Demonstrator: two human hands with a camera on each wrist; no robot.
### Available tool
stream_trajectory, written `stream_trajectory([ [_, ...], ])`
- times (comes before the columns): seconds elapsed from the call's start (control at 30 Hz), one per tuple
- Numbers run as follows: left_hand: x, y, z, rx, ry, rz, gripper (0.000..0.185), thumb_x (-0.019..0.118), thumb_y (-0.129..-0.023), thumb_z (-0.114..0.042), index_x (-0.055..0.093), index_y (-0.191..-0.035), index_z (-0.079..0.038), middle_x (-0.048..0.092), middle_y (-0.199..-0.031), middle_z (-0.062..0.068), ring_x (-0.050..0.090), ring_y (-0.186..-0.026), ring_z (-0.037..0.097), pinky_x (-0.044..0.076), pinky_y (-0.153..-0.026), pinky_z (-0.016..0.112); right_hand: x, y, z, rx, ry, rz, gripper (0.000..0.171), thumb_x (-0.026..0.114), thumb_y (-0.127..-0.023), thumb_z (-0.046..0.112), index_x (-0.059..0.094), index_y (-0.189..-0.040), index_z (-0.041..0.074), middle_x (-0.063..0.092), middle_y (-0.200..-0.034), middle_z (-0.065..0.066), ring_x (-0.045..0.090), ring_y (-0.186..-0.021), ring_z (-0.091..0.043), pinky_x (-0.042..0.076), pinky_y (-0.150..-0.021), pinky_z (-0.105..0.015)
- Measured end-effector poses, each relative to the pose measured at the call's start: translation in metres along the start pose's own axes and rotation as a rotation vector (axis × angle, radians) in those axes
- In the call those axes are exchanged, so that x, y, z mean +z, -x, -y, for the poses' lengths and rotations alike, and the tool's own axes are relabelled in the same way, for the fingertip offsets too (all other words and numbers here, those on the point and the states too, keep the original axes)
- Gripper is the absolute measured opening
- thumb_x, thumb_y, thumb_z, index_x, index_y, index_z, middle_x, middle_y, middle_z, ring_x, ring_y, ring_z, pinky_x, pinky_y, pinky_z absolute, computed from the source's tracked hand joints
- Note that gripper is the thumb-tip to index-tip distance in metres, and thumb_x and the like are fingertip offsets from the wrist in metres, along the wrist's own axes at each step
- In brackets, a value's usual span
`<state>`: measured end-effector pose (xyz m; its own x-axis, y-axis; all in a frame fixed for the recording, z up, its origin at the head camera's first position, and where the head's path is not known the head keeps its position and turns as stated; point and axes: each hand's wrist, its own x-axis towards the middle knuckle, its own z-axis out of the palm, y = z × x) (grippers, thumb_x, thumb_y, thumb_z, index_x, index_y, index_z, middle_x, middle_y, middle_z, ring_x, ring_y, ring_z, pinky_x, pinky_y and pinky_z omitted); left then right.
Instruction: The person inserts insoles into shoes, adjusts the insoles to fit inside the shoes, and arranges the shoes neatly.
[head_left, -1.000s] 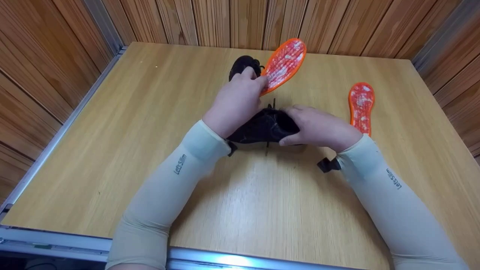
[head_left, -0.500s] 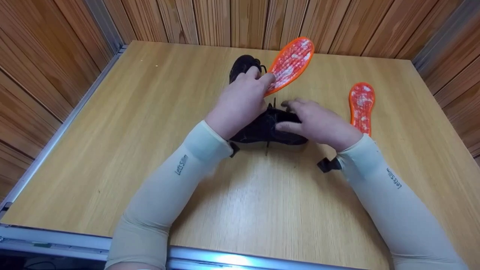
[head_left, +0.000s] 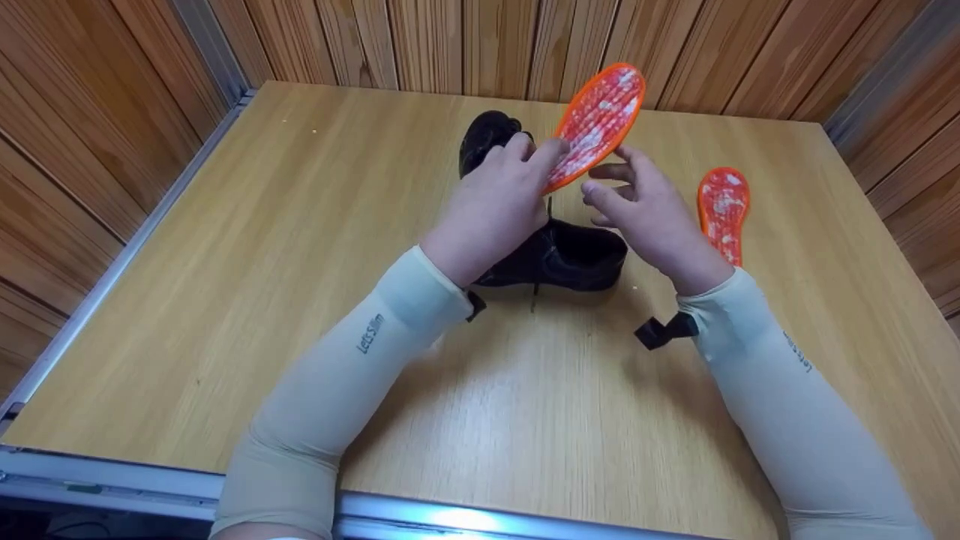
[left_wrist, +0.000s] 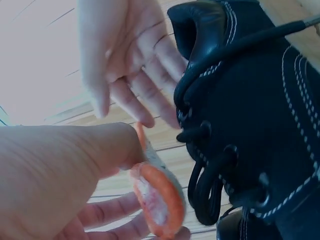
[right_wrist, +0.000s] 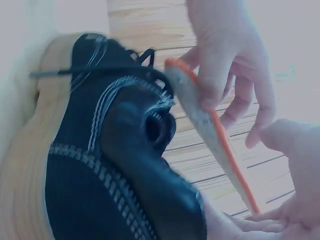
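Held up in the head view is an orange-edged insole [head_left: 600, 112] with a red and white mottled face. My left hand [head_left: 495, 206] pinches its lower end between thumb and fingers. My right hand [head_left: 656, 214] is beside the insole, thumb and fingers apart, with fingertips right at its edge; in the right wrist view the fingers reach by the insole's far end [right_wrist: 232, 165]. Below the hands lies a black lace-up shoe [head_left: 585, 262], its opening facing right and its front part hidden behind my left hand and wrist.
Another black shoe [head_left: 480, 139] stands behind my left hand, partly covered by it. A second orange-edged insole [head_left: 724, 210] lies on the wooden table [head_left: 225, 300] at the right, its lower end hidden by my right arm. Wood-panelled walls [head_left: 420, 45] border the table.
My right hand has left the near shoe's opening and risen to the held insole. My left hand has moved slightly right and up with the insole.
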<state>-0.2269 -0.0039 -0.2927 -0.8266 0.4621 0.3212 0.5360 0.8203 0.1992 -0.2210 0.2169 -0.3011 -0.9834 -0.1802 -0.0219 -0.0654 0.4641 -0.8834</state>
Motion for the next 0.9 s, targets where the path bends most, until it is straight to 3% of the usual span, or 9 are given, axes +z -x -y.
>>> stream_trajectory([
  [0.13, 0.005, 0.002, -0.007, 0.04, -0.018, -0.049, 0.058, 0.068, -0.104, -0.018, 0.046, -0.157, -0.023, 0.064, -0.132, 0.009, 0.064, -0.106, 0.025, 0.066, -0.081, 0.034, -0.002, 0.0, 0.001, 0.005, -0.214, 0.005, 0.089, 0.065, -0.109, 0.045, 0.013, -0.175, 0.017, 0.05, -0.167, -0.012, 0.067, -0.135, -0.028, 0.064, -0.099, -0.03],
  [0.37, 0.013, 0.005, -0.018, 0.091, -0.082, -0.112, 0.058, 0.068, -0.104, -0.014, 0.05, -0.158, -0.026, 0.065, -0.132, 0.007, 0.064, -0.108, 0.024, 0.065, -0.075, 0.031, -0.003, -0.002, -0.002, 0.011, -0.596, 0.073, 0.078, 0.063, -0.112, 0.032, 0.018, -0.173, 0.01, 0.052, -0.161, -0.014, 0.079, -0.113, -0.022, 0.065, -0.09, -0.026],
  [0.6, 0.018, 0.008, -0.024, 0.187, -0.148, -0.162, 0.047, 0.061, -0.111, -0.011, 0.054, -0.155, -0.026, 0.066, -0.135, 0.009, 0.065, -0.119, 0.025, 0.067, -0.076, 0.034, -0.005, -0.006, -0.007, 0.048, -0.883, 0.112, 0.065, 0.061, -0.113, 0.027, 0.027, -0.163, 0.003, 0.078, -0.127, -0.013, 0.083, -0.099, -0.024, 0.067, -0.089, -0.034],
  [0.73, 0.021, 0.01, -0.027, 0.276, -0.211, -0.215, 0.035, 0.054, -0.114, -0.008, 0.059, -0.146, -0.021, 0.068, -0.136, 0.01, 0.067, -0.123, 0.026, 0.067, -0.073, 0.032, -0.008, -0.006, -0.01, 0.064, -1.001, 0.139, 0.052, 0.062, -0.113, 0.028, 0.04, -0.155, 0.007, 0.081, -0.119, -0.017, 0.083, -0.099, -0.027, 0.067, -0.092, -0.039],
  [0.9, 0.025, 0.012, -0.03, 0.362, -0.294, -0.297, 0.03, 0.043, -0.116, -0.003, 0.062, -0.134, -0.018, 0.07, -0.135, 0.007, 0.068, -0.121, 0.023, 0.065, -0.067, 0.027, -0.007, -0.006, -0.012, 0.055, -1.002, 0.112, 0.034, 0.066, -0.111, 0.028, 0.057, -0.133, 0.003, 0.082, -0.109, -0.014, 0.084, -0.09, -0.024, 0.068, -0.086, -0.034],
])
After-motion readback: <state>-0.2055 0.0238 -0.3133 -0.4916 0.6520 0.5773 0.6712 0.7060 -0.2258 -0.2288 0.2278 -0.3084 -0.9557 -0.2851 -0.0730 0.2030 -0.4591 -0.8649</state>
